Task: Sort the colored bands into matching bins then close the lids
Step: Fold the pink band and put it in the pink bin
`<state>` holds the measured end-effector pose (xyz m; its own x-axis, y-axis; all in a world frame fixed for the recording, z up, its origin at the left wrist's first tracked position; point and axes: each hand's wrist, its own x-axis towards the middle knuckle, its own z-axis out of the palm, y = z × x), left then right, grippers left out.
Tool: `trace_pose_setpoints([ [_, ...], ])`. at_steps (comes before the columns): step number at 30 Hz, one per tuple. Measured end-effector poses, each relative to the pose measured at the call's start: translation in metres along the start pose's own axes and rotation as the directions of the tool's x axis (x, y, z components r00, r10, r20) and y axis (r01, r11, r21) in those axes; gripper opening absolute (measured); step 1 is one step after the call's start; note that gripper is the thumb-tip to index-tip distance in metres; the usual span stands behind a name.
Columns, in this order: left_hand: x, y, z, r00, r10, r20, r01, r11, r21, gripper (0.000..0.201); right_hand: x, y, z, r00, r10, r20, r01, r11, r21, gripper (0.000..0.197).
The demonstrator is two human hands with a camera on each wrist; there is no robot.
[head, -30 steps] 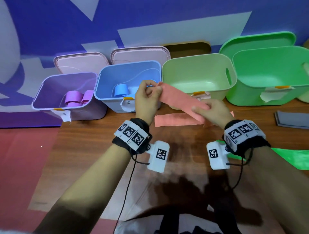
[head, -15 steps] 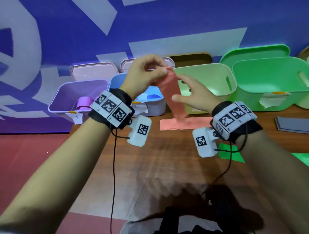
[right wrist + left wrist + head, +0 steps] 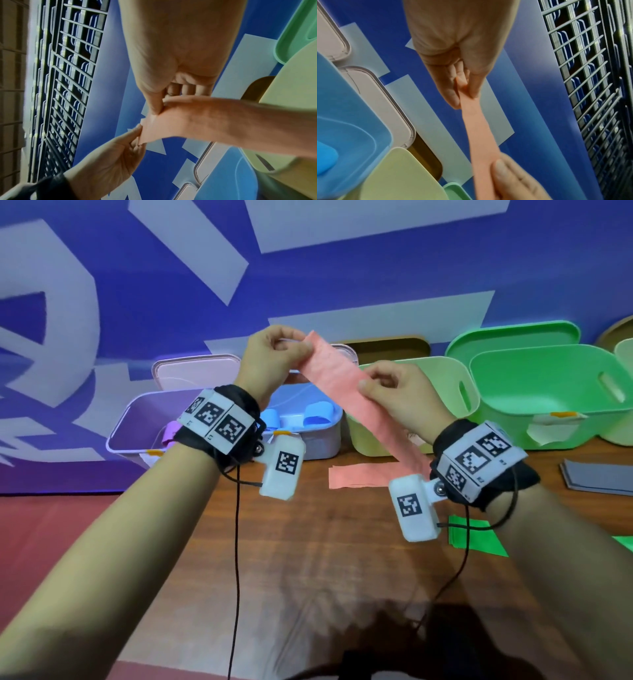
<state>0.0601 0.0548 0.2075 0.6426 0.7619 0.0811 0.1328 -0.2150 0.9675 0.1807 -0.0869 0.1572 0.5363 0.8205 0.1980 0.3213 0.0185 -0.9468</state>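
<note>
A salmon-pink band [image 3: 342, 385] hangs slanted in the air in front of the bins. My left hand [image 3: 303, 345] pinches its upper end between thumb and fingers, as the left wrist view shows [image 3: 465, 92]. My right hand [image 3: 364, 383] pinches the band [image 3: 188, 119] lower down, at its edge [image 3: 157, 111]. The band's lower end drops behind my right wrist. A second salmon band [image 3: 363, 475] lies flat on the wooden table. Purple bin [image 3: 137, 419], blue bin [image 3: 325, 436], pale green bin [image 3: 411, 371] and bright green bin [image 3: 548, 392] stand open along the wall.
Lids lean on the wall behind the bins: a pink lid [image 3: 195, 371], a brown lid [image 3: 387, 347] and a green lid [image 3: 513, 337]. A green band [image 3: 476, 535] lies on the table near my right wrist. Grey strips [image 3: 596, 474] lie at the right edge.
Both hands have risen with the salmon band, which now hangs well above the table. My right hand has shifted its pinch to the band's edge.
</note>
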Motion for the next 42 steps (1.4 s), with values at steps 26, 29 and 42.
trace_pose_setpoints([
  [26,-0.008,0.0,0.008,0.972,-0.029,0.234,0.014,0.998,0.065,0.014,0.021,-0.009,0.004,0.995,0.083,-0.05,-0.084,0.997,-0.002,0.035],
  [29,-0.009,0.001,0.007,0.976,-0.047,0.214,0.049,0.999,-0.004,0.011,0.02,-0.01,0.005,0.992,0.126,0.029,-0.125,0.991,-0.047,0.031],
  [42,-0.005,0.02,0.006,0.994,-0.11,-0.027,0.103,0.974,-0.2,0.012,0.015,-0.02,0.013,0.993,0.082,0.087,-0.092,0.988,0.123,0.016],
])
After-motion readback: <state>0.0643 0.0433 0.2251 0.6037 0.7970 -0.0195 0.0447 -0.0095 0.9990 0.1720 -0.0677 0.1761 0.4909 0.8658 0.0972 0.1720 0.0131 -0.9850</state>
